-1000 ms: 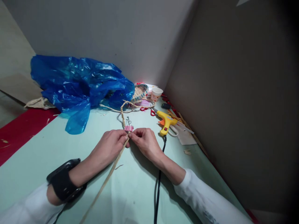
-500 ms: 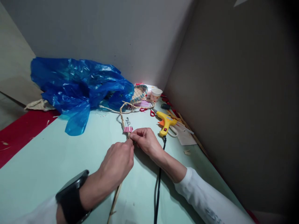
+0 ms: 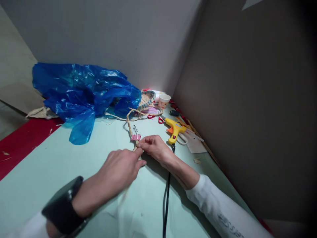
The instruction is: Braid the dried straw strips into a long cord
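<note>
Flatter now, left hand [image 3: 119,170] and right hand [image 3: 154,147] pinch tan straw braid [image 3: 129,127] below pink clip [image 3: 136,137].

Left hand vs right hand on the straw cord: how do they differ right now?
Left hand lies palm-down along the straw cord, reaching toward the pink binder clip; right hand is curled, pinching the cord just below that clip. Left hand is nearer the camera, right hand farther off. Left wrist wears a black band; right forearm is bare up to a white sleeve. Both touch the same cord.
</note>
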Available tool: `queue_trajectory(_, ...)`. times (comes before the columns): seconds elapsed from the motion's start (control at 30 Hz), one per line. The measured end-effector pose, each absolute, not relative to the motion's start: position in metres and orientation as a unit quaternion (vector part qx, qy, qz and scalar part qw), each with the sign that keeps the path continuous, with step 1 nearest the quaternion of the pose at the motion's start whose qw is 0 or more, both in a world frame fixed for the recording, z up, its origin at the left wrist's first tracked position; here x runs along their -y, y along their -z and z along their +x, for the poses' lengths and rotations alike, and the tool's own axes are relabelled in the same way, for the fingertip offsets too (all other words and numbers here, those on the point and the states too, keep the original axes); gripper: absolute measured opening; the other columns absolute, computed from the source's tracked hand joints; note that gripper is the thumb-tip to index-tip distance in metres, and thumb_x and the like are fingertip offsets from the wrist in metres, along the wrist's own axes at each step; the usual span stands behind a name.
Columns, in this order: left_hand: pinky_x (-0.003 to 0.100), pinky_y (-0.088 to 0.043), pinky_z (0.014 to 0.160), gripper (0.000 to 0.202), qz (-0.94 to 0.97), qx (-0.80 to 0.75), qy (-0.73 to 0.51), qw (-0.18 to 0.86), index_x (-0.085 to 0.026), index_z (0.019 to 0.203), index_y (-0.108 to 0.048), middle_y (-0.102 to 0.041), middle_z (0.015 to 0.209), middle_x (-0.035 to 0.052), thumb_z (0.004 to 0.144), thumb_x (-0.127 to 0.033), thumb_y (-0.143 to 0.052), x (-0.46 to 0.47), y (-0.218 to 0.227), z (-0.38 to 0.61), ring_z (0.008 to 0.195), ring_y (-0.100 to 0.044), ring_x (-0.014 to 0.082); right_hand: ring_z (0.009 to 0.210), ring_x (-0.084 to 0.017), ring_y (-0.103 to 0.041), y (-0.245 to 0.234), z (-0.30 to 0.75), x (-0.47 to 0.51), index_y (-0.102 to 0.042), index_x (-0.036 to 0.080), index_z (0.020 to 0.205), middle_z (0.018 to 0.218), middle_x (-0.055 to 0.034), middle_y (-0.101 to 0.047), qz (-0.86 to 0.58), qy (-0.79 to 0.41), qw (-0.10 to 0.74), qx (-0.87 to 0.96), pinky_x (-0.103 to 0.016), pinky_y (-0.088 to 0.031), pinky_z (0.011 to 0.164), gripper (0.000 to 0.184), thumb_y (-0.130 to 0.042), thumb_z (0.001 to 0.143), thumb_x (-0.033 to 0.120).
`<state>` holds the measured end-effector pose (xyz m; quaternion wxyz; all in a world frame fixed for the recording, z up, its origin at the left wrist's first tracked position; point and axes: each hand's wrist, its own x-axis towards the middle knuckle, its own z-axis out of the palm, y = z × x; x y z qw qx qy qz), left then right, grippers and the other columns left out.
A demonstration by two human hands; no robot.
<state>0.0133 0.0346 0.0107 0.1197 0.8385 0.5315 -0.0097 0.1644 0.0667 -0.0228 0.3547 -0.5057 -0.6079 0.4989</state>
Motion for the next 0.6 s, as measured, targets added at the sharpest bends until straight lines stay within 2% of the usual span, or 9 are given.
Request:
queue_trajectory(0.07, 0.032, -0.031, 0.058, 0.041, 0.807, -0.570, -0.041, 0.150, -0.021, 0.077, -0.065, -0.070, 0.075, 0.0099, 0.091, -0.045, -0.035, -0.047, -0.013, 0.002, 0.072, -0.064, 0.0273, 0.055, -0.008, -0.041, 0.022, 0.164, -0.066, -0.071, 0.011, 0.070, 0.058, 0.0013, -0.059, -0.515, -0.487, 0.350, 0.612, -0.020, -0.029, 0.053, 0.018, -0.060, 0.074, 0.024)
queue_trajectory(0.1, 0.032, -0.031, 0.059, 0.041, 0.793, -0.589, -0.070, 0.138, -0.021, 0.072, -0.063, -0.069, 0.073, 0.0090, 0.090, -0.046, -0.036, -0.053, -0.014, -0.003, 0.072, -0.062, 0.0265, 0.054, -0.008, -0.039, 0.022, 0.164, -0.066, -0.072, 0.011, 0.071, 0.057, 0.0015, -0.058, -0.516, -0.484, 0.346, 0.617, -0.021, -0.027, 0.052, 0.019, -0.059, 0.075, 0.025)
queue_trajectory(0.23, 0.030, -0.035, 0.062, 0.024, 0.779, -0.577, -0.138, 0.204, -0.020, 0.079, -0.063, -0.067, 0.073, 0.0041, 0.084, -0.034, -0.045, -0.065, -0.009, -0.007, 0.071, -0.059, 0.0222, 0.055, -0.008, -0.038, 0.020, 0.164, -0.065, -0.072, 0.011, 0.073, 0.064, -0.0015, -0.065, -0.507, -0.483, 0.335, 0.631, -0.021, -0.027, 0.053, 0.021, -0.055, 0.078, 0.024)
queue_trajectory(0.4, 0.032, -0.040, 0.071, 0.024, 0.772, -0.519, -0.189, 0.314, -0.020, 0.086, -0.063, -0.069, 0.083, 0.0034, 0.085, -0.032, -0.042, -0.061, -0.004, 0.003, 0.079, -0.060, 0.0217, 0.061, -0.010, -0.051, 0.017, 0.167, -0.066, -0.068, 0.012, 0.072, 0.068, -0.0027, -0.068, -0.477, -0.513, 0.359, 0.616, -0.021, -0.035, 0.061, 0.016, -0.054, 0.077, 0.019)
queue_trajectory(0.5, 0.031, -0.044, 0.065, 0.020, 0.724, -0.529, -0.224, 0.382, -0.019, 0.085, -0.059, -0.065, 0.077, 0.0029, 0.082, -0.035, -0.047, -0.059, 0.000, 0.006, 0.071, -0.060, 0.0202, 0.060, -0.010, -0.054, 0.017, 0.167, -0.066, -0.064, 0.013, 0.071, 0.066, -0.0006, -0.066, -0.471, -0.530, 0.364, 0.604, -0.021, -0.036, 0.060, 0.012, -0.054, 0.077, 0.017)
queue_trajectory(0.6, 0.029, -0.045, 0.052, 0.017, 0.652, -0.527, -0.234, 0.493, -0.019, 0.087, -0.052, -0.060, 0.066, -0.0003, 0.081, -0.035, -0.047, -0.057, 0.006, 0.010, 0.053, -0.057, 0.0165, 0.064, -0.011, -0.057, 0.018, 0.167, -0.065, -0.065, 0.013, 0.074, 0.069, -0.0006, -0.067, -0.465, -0.527, 0.357, 0.616, -0.021, -0.039, 0.064, 0.012, -0.054, 0.079, 0.016)
